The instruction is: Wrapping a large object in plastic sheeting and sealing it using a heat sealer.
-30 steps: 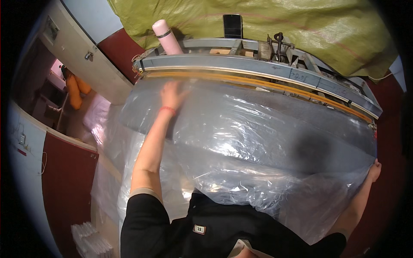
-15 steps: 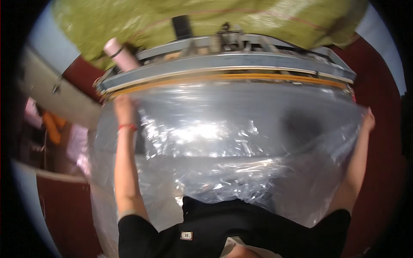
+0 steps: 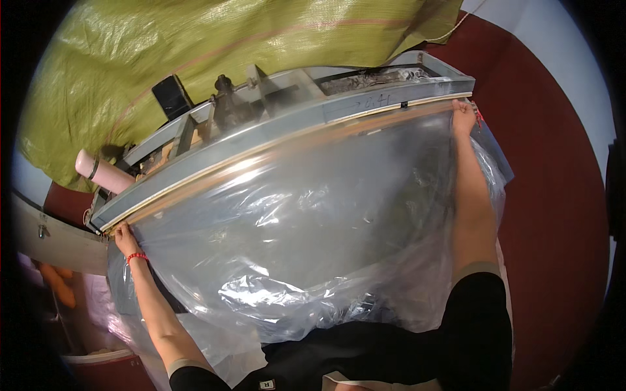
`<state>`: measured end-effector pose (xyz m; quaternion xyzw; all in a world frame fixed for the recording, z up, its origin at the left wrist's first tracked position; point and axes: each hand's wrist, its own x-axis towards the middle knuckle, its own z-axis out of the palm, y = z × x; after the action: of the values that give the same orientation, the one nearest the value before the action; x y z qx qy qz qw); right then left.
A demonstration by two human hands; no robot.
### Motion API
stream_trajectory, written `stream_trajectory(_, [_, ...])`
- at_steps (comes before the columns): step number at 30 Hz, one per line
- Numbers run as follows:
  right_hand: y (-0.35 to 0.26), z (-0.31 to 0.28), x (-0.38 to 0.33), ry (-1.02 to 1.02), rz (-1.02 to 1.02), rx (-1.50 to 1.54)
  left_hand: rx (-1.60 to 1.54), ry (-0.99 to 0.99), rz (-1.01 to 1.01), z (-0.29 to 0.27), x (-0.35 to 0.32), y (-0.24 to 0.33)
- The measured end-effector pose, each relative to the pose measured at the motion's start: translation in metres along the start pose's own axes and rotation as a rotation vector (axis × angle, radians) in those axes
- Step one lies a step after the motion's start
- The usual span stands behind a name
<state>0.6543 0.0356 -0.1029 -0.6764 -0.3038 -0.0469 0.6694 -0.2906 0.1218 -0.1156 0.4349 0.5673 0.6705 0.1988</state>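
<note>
A wide sheet of clear plastic film [image 3: 287, 215] stretches between my two hands and drapes down toward my body. At its far left corner, beside the end of a long grey metal bar [image 3: 287, 117], my left hand [image 3: 125, 240] is closed on the film's edge. My right hand [image 3: 463, 117] pinches the opposite corner close to the bar's right end. Along the near side of the bar runs a pale strip, with an orange band [image 3: 293, 146] showing through the film's far edge. The film is glossy and wrinkled, loosest near my torso.
Behind the bar are a metal frame with fittings [image 3: 225, 107], a dark phone-like slab [image 3: 171, 98] and a pink bottle [image 3: 103, 172]. A yellow-green woven sheet [image 3: 215, 45] covers the back. At left stands a pale cabinet panel [image 3: 59, 238]; dark red flooring [image 3: 548, 215] lies at right.
My right hand has moved forward and left to the bar's right end. My left hand is farther left at the other end. The view has turned, so the bar now slants.
</note>
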Motion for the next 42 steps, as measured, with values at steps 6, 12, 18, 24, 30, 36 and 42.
stream_trajectory(6, [0.025, -0.005, 0.021, 0.06, 0.035, -0.064, 0.008, 0.021, -0.009, 0.0, -0.003, 0.011])
stream_trajectory(12, [0.03, -0.002, 0.031, 0.249, -0.232, -0.252, -0.1, 0.089, -0.152, -0.025, 0.002, 0.017])
stream_trajectory(18, [-0.014, -0.034, 0.005, -0.059, -0.039, -0.098, 0.809, -0.213, -0.061, -0.038, -0.006, 0.052])
stream_trajectory(24, [-0.064, -0.114, -0.019, -0.217, -0.171, -0.338, 0.424, -0.457, -0.183, -0.033, -0.074, 0.125])
stream_trajectory(30, [-0.081, -0.237, -0.017, 0.444, 0.005, -0.937, 0.078, -0.662, -0.259, 0.038, -0.179, 0.232])
stream_trajectory(36, [-0.248, -0.079, -0.141, -0.362, -0.324, -0.104, -0.151, -0.727, -0.336, 0.052, -0.233, 0.275])
stream_trajectory(42, [-0.383, 0.02, -0.339, -1.26, -0.77, 0.464, -0.096, -0.783, -0.347, 0.029, -0.247, 0.301])
